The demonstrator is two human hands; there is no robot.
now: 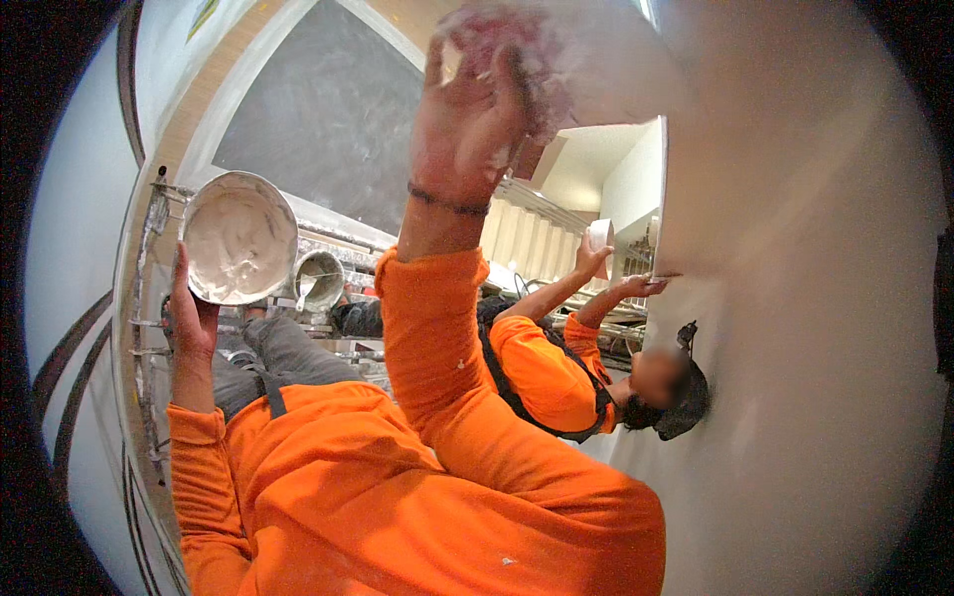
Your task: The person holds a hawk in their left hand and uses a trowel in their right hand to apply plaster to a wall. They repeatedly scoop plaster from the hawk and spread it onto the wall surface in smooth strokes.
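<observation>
My left hand [189, 316] grips a round bowl [290, 233] from below and the side, its thumb up along the wall. Inside the bowl lies a creamy, pale plaster-like paste [238, 243] with stirred ridges. My right hand [467, 119] is raised high against the pale smooth surface, with white smears on its skin. Its fingers and thumb close around a reddish-pink thing [517, 50] that is smeared by motion, so its kind cannot be made out.
A bucket [320, 281] with a pale tool in it stands beyond the bowl, by paste-spattered scaffold bars [348, 248]. A co-worker in orange [552, 372] is close at the right, holding up a white container [600, 235]. The pale wall [815, 298] curves along the right side.
</observation>
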